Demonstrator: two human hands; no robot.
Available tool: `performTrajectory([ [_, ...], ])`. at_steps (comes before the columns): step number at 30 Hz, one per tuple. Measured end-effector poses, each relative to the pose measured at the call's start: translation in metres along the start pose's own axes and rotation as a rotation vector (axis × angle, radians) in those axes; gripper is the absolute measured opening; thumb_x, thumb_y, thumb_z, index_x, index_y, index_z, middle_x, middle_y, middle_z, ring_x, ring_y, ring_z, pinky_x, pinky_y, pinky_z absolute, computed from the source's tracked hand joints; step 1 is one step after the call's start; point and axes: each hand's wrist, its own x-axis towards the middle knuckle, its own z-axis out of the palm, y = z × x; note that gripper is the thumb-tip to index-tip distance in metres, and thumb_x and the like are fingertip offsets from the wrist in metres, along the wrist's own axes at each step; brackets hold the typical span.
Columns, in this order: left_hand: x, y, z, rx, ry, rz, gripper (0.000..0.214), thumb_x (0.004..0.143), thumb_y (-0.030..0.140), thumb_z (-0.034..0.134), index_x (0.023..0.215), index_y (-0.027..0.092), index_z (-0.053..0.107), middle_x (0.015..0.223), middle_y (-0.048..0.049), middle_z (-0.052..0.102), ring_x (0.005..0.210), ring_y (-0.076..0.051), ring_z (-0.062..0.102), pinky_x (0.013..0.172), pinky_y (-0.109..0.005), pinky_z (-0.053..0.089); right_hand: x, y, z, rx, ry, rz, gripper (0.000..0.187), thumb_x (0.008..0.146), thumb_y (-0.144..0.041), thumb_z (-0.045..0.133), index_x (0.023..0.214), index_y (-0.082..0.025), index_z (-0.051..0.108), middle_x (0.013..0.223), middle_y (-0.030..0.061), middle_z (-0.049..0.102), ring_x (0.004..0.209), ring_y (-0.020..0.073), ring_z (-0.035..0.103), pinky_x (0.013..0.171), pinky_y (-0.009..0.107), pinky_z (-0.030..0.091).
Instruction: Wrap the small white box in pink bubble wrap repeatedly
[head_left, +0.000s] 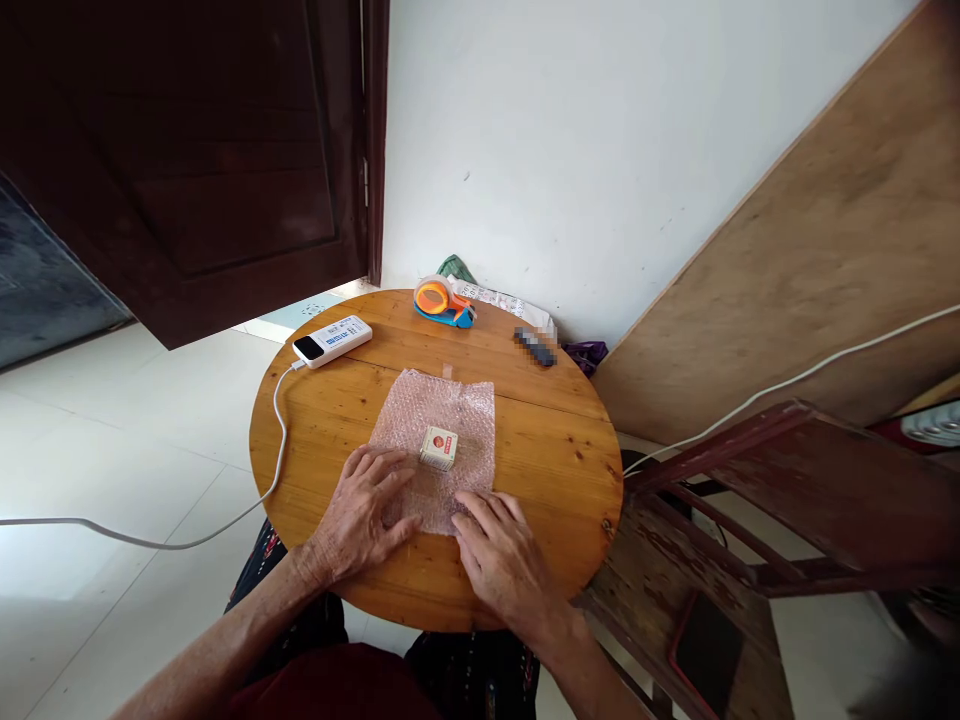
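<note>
A sheet of pinkish bubble wrap (469, 405) lies on the round wooden table (559, 440). On the sheet rests a small white box (439, 448) with a red mark on its top. My left hand (367, 508) is spread over the sheet's left side, fingertips close to the box and thumb at the near edge. My right hand (499, 548) lies at the near right corner, its fingers stretched loosely onto the wrap. Neither hand grips the box.
An orange and blue tape dispenser (444, 302) stands at the table's far edge. A white power bank (332, 342) with a cable (281, 430) lies left. A dark, blurred object (534, 347) is far right. Beside the table stands a wooden chair (660, 570) holding a phone (705, 650).
</note>
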Motion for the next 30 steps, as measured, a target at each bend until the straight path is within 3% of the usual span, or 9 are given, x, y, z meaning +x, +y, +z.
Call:
performTrajectory([
  [3, -0.001, 0.003, -0.005, 0.004, 0.005, 0.033, 0.064, 0.077, 0.053, 0.072, 0.131, 0.022, 0.057, 0.140, -0.0133, 0.055, 0.132, -0.036, 0.046, 0.115, -0.060, 0.027, 0.007, 0.004, 0.003, 0.086, 0.126, 0.042, 0.020, 0.094, -0.010, 0.047, 0.091, -0.018, 0.065, 0.107, 0.0088, 0.072, 0.095, 0.0221, 0.064, 0.089, 0.040, 0.045],
  [5, 0.005, 0.004, -0.007, 0.022, 0.027, 0.029, 0.062, 0.076, 0.044, 0.075, 0.131, 0.022, 0.057, 0.140, -0.0129, 0.055, 0.133, -0.035, 0.046, 0.116, -0.060, 0.028, 0.017, 0.009, -0.001, 0.153, 0.185, 0.098, 0.019, 0.096, -0.014, 0.046, 0.092, -0.020, 0.064, 0.107, 0.0079, 0.072, 0.094, 0.0210, 0.064, 0.086, 0.037, 0.045],
  [9, 0.033, 0.001, -0.005, -0.060, 0.105, -0.072, 0.013, 0.083, 0.020, 0.066, 0.095, 0.023, 0.068, 0.127, -0.0087, 0.065, 0.118, -0.028, 0.060, 0.106, -0.051, 0.043, 0.038, 0.024, -0.005, 0.282, 0.245, 0.186, 0.019, 0.096, -0.020, 0.046, 0.087, -0.020, 0.063, 0.105, 0.0073, 0.072, 0.096, 0.0214, 0.065, 0.086, 0.035, 0.046],
  [11, 0.049, -0.001, -0.004, -0.176, 0.121, -0.128, 0.002, 0.084, 0.021, 0.065, 0.084, 0.021, 0.067, 0.124, -0.0083, 0.067, 0.113, -0.026, 0.064, 0.100, -0.046, 0.048, 0.047, 0.034, -0.002, 0.397, 0.247, 0.249, 0.019, 0.095, -0.023, 0.047, 0.086, -0.020, 0.063, 0.103, 0.0075, 0.072, 0.094, 0.0206, 0.066, 0.083, 0.032, 0.048],
  [14, 0.069, -0.001, -0.003, -0.348, 0.110, -0.231, 0.003, 0.082, 0.023, 0.065, 0.081, 0.020, 0.065, 0.120, -0.0086, 0.070, 0.109, -0.025, 0.066, 0.093, -0.039, 0.051, 0.058, 0.047, 0.004, 0.568, 0.225, 0.395, 0.019, 0.092, -0.031, 0.051, 0.082, -0.020, 0.063, 0.088, 0.0045, 0.071, 0.080, 0.0178, 0.065, 0.071, 0.027, 0.048],
  [19, 0.088, 0.001, 0.005, -0.514, 0.064, -0.426, 0.008, 0.078, 0.026, 0.063, 0.076, 0.019, 0.066, 0.100, -0.0049, 0.075, 0.090, -0.019, 0.068, 0.079, -0.029, 0.049, 0.067, 0.064, 0.016, 0.615, 0.173, 0.581, 0.028, 0.084, -0.040, 0.057, 0.065, -0.020, 0.056, 0.058, -0.0039, 0.052, 0.056, 0.0124, 0.049, 0.055, 0.024, 0.038],
  [24, 0.093, 0.001, 0.011, -0.601, 0.088, -0.504, 0.008, 0.072, 0.026, 0.062, 0.070, 0.018, 0.062, 0.074, 0.0001, 0.066, 0.070, -0.014, 0.058, 0.066, -0.024, 0.043, 0.066, 0.066, 0.020, 0.664, 0.123, 0.636, 0.030, 0.082, -0.043, 0.057, 0.064, -0.020, 0.057, 0.056, -0.0043, 0.049, 0.054, 0.0119, 0.044, 0.052, 0.023, 0.035],
  [30, 0.085, 0.003, 0.004, -0.686, -0.058, -0.536, 0.009, 0.067, 0.024, 0.057, 0.070, 0.017, 0.060, 0.062, 0.0037, 0.055, 0.057, -0.011, 0.046, 0.055, -0.021, 0.035, 0.056, 0.061, 0.021, 0.602, 0.078, 0.585, 0.032, 0.084, -0.042, 0.057, 0.061, -0.021, 0.052, 0.056, -0.0043, 0.049, 0.054, 0.0116, 0.045, 0.051, 0.023, 0.034],
])
